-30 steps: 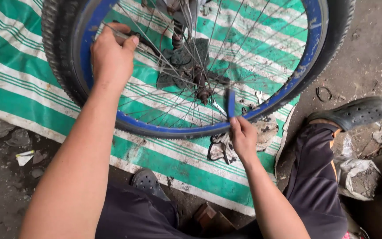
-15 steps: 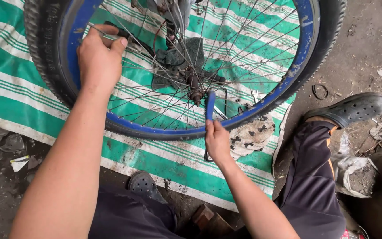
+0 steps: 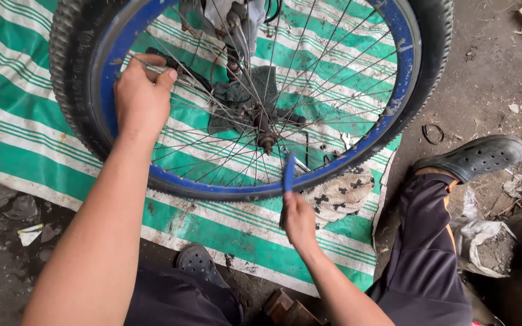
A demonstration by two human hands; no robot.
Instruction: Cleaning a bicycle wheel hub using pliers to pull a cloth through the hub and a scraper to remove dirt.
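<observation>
My right hand (image 3: 300,220) is closed around a blue lever (image 3: 289,173), which points up to the blue rim (image 3: 403,72) at the wheel's near edge. My wrist is bent, forearm running back toward my knee. My left hand (image 3: 140,96), arm stretched forward, grips spokes (image 3: 212,115) beside the tyre (image 3: 70,78). The wheel stands over a green striped mat (image 3: 13,121).

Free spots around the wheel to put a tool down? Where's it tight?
Bare striped tarp lies left of the tyre, and a strip runs between the blue rim and the tarp's near edge. Dirt floor at upper right is mostly open. Crowded: inside the spokes, near the patterned rag, and between right hand and shoe.
</observation>
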